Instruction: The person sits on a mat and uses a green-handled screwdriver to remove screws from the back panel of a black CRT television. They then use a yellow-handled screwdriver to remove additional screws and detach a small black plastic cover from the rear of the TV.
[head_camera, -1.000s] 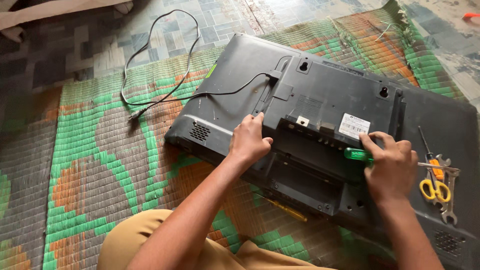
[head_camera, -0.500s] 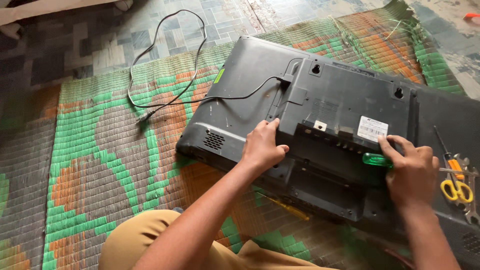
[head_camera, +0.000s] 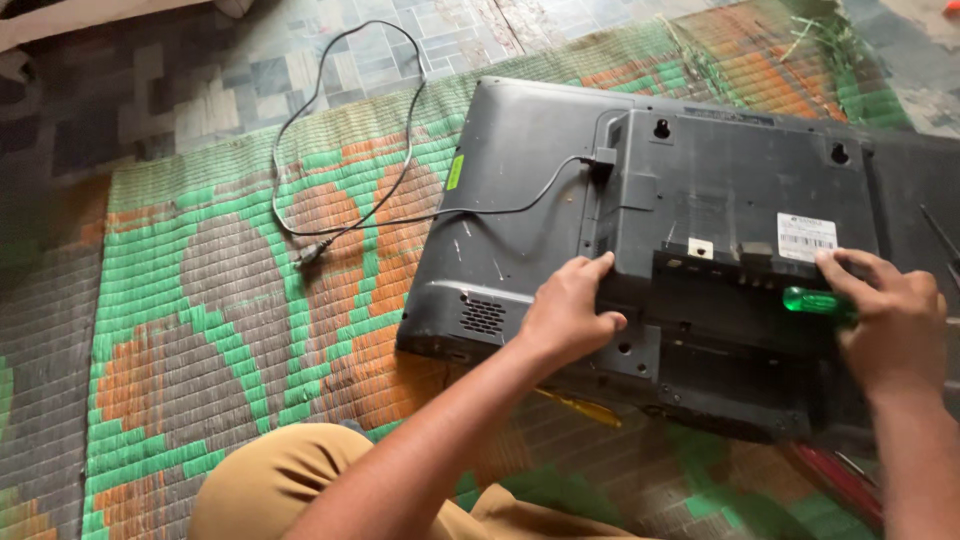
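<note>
Screwdriver (head_camera: 815, 301) shifted (perhaps) rightward

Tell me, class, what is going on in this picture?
A person sits at a flat television lying face down on a woven mat. The left hand presses on its grey back cover. The right hand grips a green-handled screwdriver against the recessed panel. The power cord trails loose across the mat.

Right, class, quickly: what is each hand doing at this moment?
Left hand: open, fingers pressed on the black television back, gripping nothing.
Right hand: closed around a green-handled screwdriver.
</note>
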